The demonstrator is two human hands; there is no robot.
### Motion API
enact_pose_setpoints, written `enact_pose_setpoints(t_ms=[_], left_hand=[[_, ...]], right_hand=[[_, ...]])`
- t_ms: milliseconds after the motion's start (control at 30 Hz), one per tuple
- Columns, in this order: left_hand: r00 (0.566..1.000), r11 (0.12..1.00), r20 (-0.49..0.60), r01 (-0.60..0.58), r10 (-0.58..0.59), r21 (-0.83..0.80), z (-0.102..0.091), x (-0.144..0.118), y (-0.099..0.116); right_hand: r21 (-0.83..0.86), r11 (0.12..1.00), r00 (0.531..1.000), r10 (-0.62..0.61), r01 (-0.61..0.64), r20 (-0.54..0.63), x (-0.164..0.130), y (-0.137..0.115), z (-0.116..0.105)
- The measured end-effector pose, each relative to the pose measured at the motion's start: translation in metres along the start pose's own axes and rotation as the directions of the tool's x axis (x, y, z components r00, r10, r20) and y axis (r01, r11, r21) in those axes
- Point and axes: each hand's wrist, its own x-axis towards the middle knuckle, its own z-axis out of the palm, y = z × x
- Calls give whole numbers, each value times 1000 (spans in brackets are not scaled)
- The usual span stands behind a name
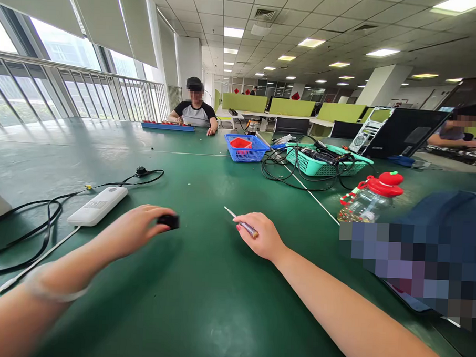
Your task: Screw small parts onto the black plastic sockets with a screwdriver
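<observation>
Left hand point(139, 228): fingertips pinched on a small black block point(169, 221), held just over the green table point(201, 298).
Right hand point(259, 236): closed round a thin metal tool point(242, 223), tip pointing up-left, away from the fingers.
Gap: block and tool tip near, not touching.
Left of the block: white power bank point(98, 205), black cable point(43, 212).
Far beyond the tool: blue basket point(247, 148).

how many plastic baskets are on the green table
2. A blue basket with a red tray inside sits mid-table; a teal basket full of cables and parts stands just to its right. Others could be hidden behind the computer case.
</observation>
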Motion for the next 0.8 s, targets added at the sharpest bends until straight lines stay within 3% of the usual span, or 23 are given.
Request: enact_pose_setpoints(t_ms=[100, 233, 467, 600, 800], left_hand=[[976, 976, 33, -215, 215, -14, 20, 45, 51], [950, 947, -10, -312, 312, -76, 52, 84, 86], [973, 931, -73, -230, 218, -283, 84, 94, 83], [987, 910, -68, -158, 143, -384, 90, 94, 78], [987, 902, -63, -163, 150, -400, 89, 96, 79]], right_hand=[[-84, 996, 998, -16, 11, -60, -1, -3, -5], [-162, 985, 987, -79, 55, -144, -3, -7, -13], [-136, 964, 972, -233, 229, -12, -4, -8, -9], [-140, 938, 949, -315, 316, 33, -3, -9, -3], [-190, 930, 949, -314, 315, 39, -2, -13, -4]])
